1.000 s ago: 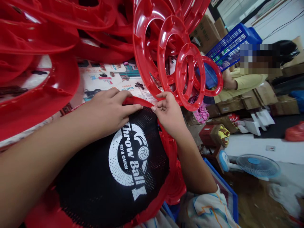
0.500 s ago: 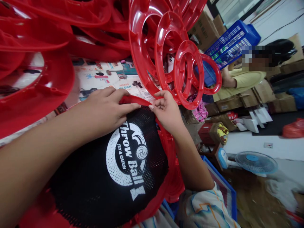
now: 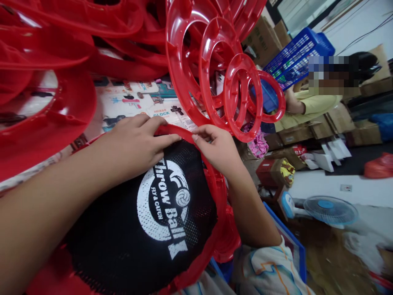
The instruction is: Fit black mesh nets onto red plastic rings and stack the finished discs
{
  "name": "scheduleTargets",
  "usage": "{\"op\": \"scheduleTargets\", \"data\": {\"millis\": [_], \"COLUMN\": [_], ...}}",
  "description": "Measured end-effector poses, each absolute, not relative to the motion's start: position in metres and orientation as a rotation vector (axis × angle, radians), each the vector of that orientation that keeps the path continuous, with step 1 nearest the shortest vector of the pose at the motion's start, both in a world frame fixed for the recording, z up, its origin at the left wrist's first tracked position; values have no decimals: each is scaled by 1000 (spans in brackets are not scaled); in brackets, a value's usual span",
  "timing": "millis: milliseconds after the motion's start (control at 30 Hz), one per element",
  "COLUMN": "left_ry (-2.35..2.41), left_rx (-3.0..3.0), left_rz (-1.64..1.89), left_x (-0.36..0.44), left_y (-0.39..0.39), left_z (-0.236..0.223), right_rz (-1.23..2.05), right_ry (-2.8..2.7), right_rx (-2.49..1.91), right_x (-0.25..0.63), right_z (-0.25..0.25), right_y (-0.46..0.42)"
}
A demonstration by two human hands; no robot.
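A black mesh net (image 3: 123,241) printed "Throw Ball Fly & Catch" in white lies stretched across a red plastic ring (image 3: 219,192) in front of me. My left hand (image 3: 138,141) grips the ring's far edge, its thumb stretched over the net and its fingers on the outer side. Close by on the right, my right hand (image 3: 216,147) has thumb and forefinger closed on the rim at the net's edge. The exact contact under its fingertips is hard to see. Part of the net's left side is hidden under my left forearm.
More red rings (image 3: 242,98) stand and lie piled at the far side and left, on printed sheets (image 3: 138,102). To the right are a blue basket (image 3: 302,57), a person in a yellow top (image 3: 319,108), cardboard boxes (image 3: 322,131) and a fan (image 3: 330,211).
My right hand has shifted slightly along the rim, its thumb and forefinger resettled there. My left hand and the net have hardly moved.
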State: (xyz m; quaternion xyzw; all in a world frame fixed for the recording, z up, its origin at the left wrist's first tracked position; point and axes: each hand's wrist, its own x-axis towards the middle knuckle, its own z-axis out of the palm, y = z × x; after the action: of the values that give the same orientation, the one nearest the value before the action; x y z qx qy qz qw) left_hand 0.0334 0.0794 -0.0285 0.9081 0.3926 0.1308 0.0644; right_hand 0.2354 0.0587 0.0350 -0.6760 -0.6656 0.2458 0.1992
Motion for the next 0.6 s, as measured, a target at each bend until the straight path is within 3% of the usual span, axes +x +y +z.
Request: {"op": "scheduleTargets", "data": {"millis": [300, 600], "left_ry": [1199, 1398], "left_rx": [2552, 2632], "left_rz": [462, 175], "left_x": [29, 19], "left_y": [86, 67], "left_z": [-33, -1], "right_rz": [429, 290], "right_ry": [-2335, -2362], "right_rx": [-2474, -2321], "right_x": [215, 212], "right_z": [64, 39], "right_y": [3, 21]}}
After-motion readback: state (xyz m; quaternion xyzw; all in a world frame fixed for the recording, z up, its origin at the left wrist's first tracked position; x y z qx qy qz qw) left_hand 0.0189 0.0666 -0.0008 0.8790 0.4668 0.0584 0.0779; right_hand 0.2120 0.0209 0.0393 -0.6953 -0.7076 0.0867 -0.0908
